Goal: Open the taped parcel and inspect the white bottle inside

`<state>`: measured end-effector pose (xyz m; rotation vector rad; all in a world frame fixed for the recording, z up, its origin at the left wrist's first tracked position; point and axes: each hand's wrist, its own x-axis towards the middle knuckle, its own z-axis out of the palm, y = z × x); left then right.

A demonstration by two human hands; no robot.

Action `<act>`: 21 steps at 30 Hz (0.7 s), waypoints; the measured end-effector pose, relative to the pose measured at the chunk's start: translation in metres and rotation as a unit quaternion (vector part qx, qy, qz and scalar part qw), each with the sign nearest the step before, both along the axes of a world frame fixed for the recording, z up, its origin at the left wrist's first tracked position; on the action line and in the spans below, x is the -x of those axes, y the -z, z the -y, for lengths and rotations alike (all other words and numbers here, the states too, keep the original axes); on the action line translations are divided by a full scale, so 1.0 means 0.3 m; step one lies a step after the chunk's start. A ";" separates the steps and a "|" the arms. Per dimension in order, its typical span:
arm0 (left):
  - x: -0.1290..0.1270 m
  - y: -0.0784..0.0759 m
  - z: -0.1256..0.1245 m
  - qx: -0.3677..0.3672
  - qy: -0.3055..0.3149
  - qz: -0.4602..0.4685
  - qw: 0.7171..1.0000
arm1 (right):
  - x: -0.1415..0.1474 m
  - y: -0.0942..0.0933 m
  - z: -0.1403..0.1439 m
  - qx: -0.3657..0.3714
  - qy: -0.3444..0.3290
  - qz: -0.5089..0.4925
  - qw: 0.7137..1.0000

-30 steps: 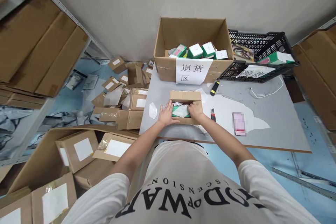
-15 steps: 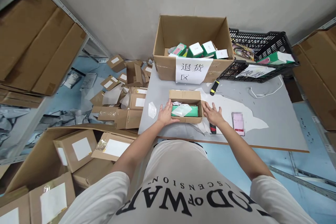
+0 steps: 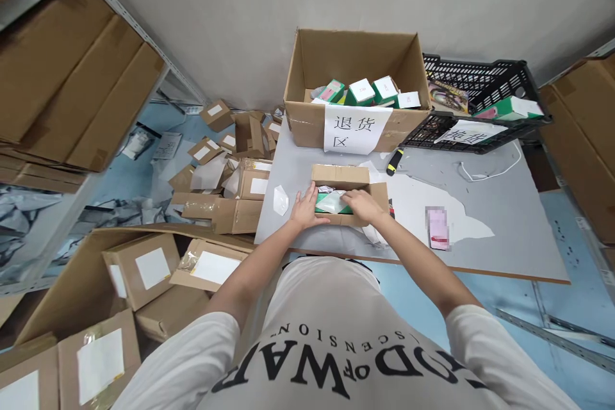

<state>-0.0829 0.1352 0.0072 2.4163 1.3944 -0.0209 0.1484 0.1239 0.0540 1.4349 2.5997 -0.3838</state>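
A small open cardboard box (image 3: 340, 173) stands on the table in front of me. In it lies a green box (image 3: 321, 207), partly covered by a whitish translucent wrapper (image 3: 330, 203) and some crumpled packing. My left hand (image 3: 303, 208) rests against the cardboard box's left side, fingers spread. My right hand (image 3: 365, 206) reaches over the right side into it. Its fingers are drawn together and bent down at the wrapper and green box; what they grip, if anything, is hidden. The box's right flap (image 3: 379, 193) is folded outward beneath that hand.
Behind stands a large carton (image 3: 307, 125) with several green boxes, beside a black crate (image 3: 500, 70). A black-and-yellow cutter (image 3: 394, 161), a phone (image 3: 438, 228) and a white cable (image 3: 494, 174) lie on the table (image 3: 523, 237). Cardboard boxes (image 3: 148, 269) crowd the left.
My right hand has moved left, from the cardboard box's right side into its opening. The right flap now shows outward. My left hand stays at the left side.
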 end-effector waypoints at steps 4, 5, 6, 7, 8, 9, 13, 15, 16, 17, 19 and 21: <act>0.001 -0.006 0.000 0.006 0.005 -0.008 1.000 | 0.075 0.039 -0.062 0.060 -0.035 0.018 0.997; 0.002 -0.006 0.000 0.006 0.006 -0.008 1.000 | 0.072 0.053 -0.066 0.065 -0.011 0.032 0.997; 0.003 -0.005 0.001 0.006 0.007 -0.008 1.000 | 0.063 0.066 -0.067 0.069 0.019 0.048 0.996; 0.004 -0.003 0.001 0.005 0.007 -0.007 1.000 | 0.053 0.077 -0.066 0.075 0.050 0.065 0.994; 0.006 -0.001 0.002 0.004 0.007 -0.006 1.000 | 0.043 0.087 -0.066 0.081 0.080 0.080 0.990; 0.007 0.001 0.002 0.003 0.008 -0.004 1.000 | 0.036 0.095 -0.067 0.088 0.105 0.092 0.986; 0.009 0.006 0.001 0.002 0.012 0.005 1.000 | 0.044 0.103 -0.094 0.085 0.166 0.116 0.976; 0.010 0.009 -0.001 0.004 0.011 0.011 1.000 | 0.058 0.090 -0.106 0.064 0.191 0.121 0.972; 0.010 0.011 -0.001 0.004 0.009 0.016 1.000 | 0.063 0.079 -0.107 0.051 0.200 0.122 0.971; 0.010 0.013 -0.001 0.005 0.008 0.023 1.000 | 0.068 0.065 -0.104 0.036 0.206 0.122 0.970; 0.012 0.021 -0.001 0.006 0.004 0.045 0.999 | 0.076 0.031 -0.087 0.001 0.199 0.113 0.973; 0.016 0.030 -0.001 0.008 0.003 0.079 0.997 | 0.090 -0.003 -0.068 -0.022 0.159 0.086 0.983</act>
